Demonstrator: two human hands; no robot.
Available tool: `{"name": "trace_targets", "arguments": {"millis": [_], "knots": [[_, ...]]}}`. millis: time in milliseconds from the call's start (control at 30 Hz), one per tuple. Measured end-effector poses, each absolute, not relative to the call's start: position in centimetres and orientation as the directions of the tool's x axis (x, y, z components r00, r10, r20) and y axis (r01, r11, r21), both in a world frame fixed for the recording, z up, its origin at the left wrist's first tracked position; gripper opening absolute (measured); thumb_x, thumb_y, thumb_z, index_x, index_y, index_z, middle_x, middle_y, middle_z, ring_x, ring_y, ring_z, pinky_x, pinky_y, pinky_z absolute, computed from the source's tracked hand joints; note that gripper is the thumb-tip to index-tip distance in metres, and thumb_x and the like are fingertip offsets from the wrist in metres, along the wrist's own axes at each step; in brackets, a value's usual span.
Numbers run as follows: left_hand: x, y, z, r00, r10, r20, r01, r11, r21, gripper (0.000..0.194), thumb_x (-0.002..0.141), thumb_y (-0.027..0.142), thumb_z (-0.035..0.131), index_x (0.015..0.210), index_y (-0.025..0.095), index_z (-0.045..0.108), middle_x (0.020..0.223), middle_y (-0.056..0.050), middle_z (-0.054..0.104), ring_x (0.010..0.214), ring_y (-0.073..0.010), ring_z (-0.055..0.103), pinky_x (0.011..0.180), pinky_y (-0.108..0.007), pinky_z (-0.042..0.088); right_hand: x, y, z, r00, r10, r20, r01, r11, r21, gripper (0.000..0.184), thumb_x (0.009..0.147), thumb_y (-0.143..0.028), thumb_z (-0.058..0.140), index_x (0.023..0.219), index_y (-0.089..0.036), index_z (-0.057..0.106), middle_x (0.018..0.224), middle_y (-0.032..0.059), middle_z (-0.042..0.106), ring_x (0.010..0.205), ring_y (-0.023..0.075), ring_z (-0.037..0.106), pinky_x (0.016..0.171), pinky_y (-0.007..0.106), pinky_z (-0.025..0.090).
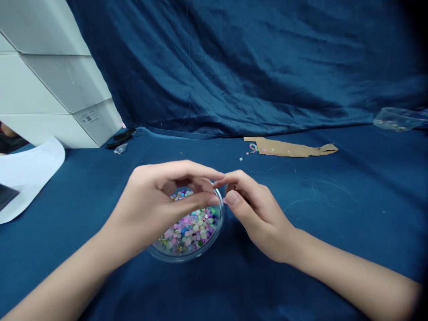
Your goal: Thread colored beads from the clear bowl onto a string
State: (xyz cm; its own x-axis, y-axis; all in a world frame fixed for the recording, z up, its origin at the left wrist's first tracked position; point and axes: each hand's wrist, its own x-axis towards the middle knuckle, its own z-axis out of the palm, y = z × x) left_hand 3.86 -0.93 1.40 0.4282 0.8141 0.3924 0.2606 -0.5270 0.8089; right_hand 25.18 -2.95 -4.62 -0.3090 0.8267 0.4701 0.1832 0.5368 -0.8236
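Note:
My left hand [167, 191] arches over a round clear bowl [187, 258], its thumb and fingers curled together at the far right rim. Whatever lies between those fingertips is too small or too hidden to make out. Just right of the bowl, my right hand [254, 209] is closed in a pinch, and its index fingertip meets the left fingertips. A small pink bead [224, 200] shows at the tip of the right thumb. Many small beads [194, 229] in pink, purple, green, white and blue fill the bowl, partly covered by my left hand.
Behind the hands lies a torn cardboard strip [287, 148], with a small cluster of strung beads [253, 148] at its left end. White boxes [56, 84], a white sheet [36, 178] and a black object [121, 138] are at left. A clear container [397, 119] stands far right.

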Motion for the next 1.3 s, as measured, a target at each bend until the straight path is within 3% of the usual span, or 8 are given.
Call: {"name": "trace_targets", "arguments": {"millis": [100,167,333,400,533,733,933,1300], "knots": [[3.2,-0.7,1.9,0.462,0.805,0.373,0.255,-0.523,0.813,0.021,0.089,0.023,0.089,0.108,0.032,0.085,0.087,0.007,0.084,0.079,-0.0111,0.079,0.072,-0.015,0.062,25.3,-2.9,-4.6,-0.354,0.752,0.556,0.176,0.637,-0.75,0.015,0.113,-0.03,0.059,0.106,-0.022,0.069,0.08,-0.0021,0.058,0.07,0.0135,0.054,0.065,0.029,0.043],[2.4,0.0,2.0,0.538,0.761,0.361,0.331,-0.585,0.74,0.021,0.091,0.026,0.087,0.111,0.033,0.084,0.089,0.006,0.084,0.081,-0.0125,0.079,0.073,-0.018,0.062,25.3,-2.9,-4.7,-0.347,0.7,0.625,0.175,0.703,-0.69,0.021,0.112,-0.026,0.058,0.094,-0.021,0.067,0.079,-0.001,0.056,0.071,0.0142,0.054,0.067,0.03,0.044],[-0.6,2.1,1.9,0.684,0.626,0.375,0.604,-0.774,0.19,0.013,0.099,0.033,0.074,0.096,0.028,0.085,0.125,-0.003,0.081,0.115,-0.0267,0.075,0.102,-0.041,0.058,25.2,-3.0,-5.2,-0.155,0.777,0.61,0.105,0.627,-0.772,0.029,0.116,-0.032,0.054,0.091,-0.023,0.066,0.082,0.0012,0.064,0.079,0.0174,0.061,0.076,0.034,0.049],[-1.5,2.4,1.6,0.709,0.657,0.258,0.656,-0.748,0.103,0.018,0.099,0.038,0.071,0.09,0.03,0.085,0.141,-0.003,0.074,0.124,-0.0309,0.072,0.103,-0.047,0.057,25.1,-2.9,-5.4,-0.064,0.823,0.565,0.016,0.567,-0.824,0.028,0.116,-0.036,0.055,0.093,-0.024,0.068,0.077,-0.0011,0.062,0.069,0.0149,0.058,0.067,0.032,0.047],[-1.8,1.9,0.9,0.674,0.738,0.039,0.737,-0.675,0.04,0.017,0.096,0.039,0.071,0.089,0.038,0.086,0.152,0.001,0.066,0.126,-0.0325,0.07,0.099,-0.049,0.06,25.1,-2.8,-5.6,0.003,0.857,0.515,-0.053,0.514,-0.856,0.027,0.114,-0.04,0.06,0.094,-0.025,0.073,0.067,-0.0039,0.051,0.058,0.0122,0.046,0.054,0.029,0.037],[-0.6,1.8,0.2,0.6,0.793,-0.105,0.794,-0.607,-0.046,0.015,0.088,0.031,0.073,0.086,0.036,0.087,0.15,-0.005,0.066,0.124,-0.0372,0.068,0.094,-0.051,0.061,25.1,-2.9,-5.0,-0.02,0.86,0.51,0.038,0.51,-0.859,0.032,0.112,-0.044,0.062,0.09,-0.024,0.074,0.071,-0.002,0.055,0.058,0.0132,0.043,0.054,0.03,0.037],[-0.4,2.1,-0.1,0.598,0.794,-0.107,0.798,-0.603,-0.017,0.013,0.087,0.029,0.073,0.086,0.032,0.086,0.144,-0.005,0.067,0.116,-0.0323,0.069,0.082,-0.039,0.059,25.0,-2.9,-4.6,-0.091,0.866,0.492,0.105,0.499,-0.86,0.035,0.111,-0.046,0.061,0.088,-0.023,0.073,0.073,0.0,0.059,0.061,0.0147,0.048,0.057,0.029,0.042],[-0.2,1.9,-0.4,0.625,0.777,-0.078,0.779,-0.627,0.004,0.013,0.089,0.028,0.075,0.093,0.032,0.086,0.153,-0.006,0.061,0.127,-0.0354,0.065,0.089,-0.044,0.059,25.0,-3.0,-4.4,-0.141,0.864,0.483,0.114,0.499,-0.859,0.033,0.112,-0.042,0.061,0.088,-0.023,0.073,0.071,-0.0016,0.058,0.061,0.0129,0.047,0.055,0.027,0.039]]}}
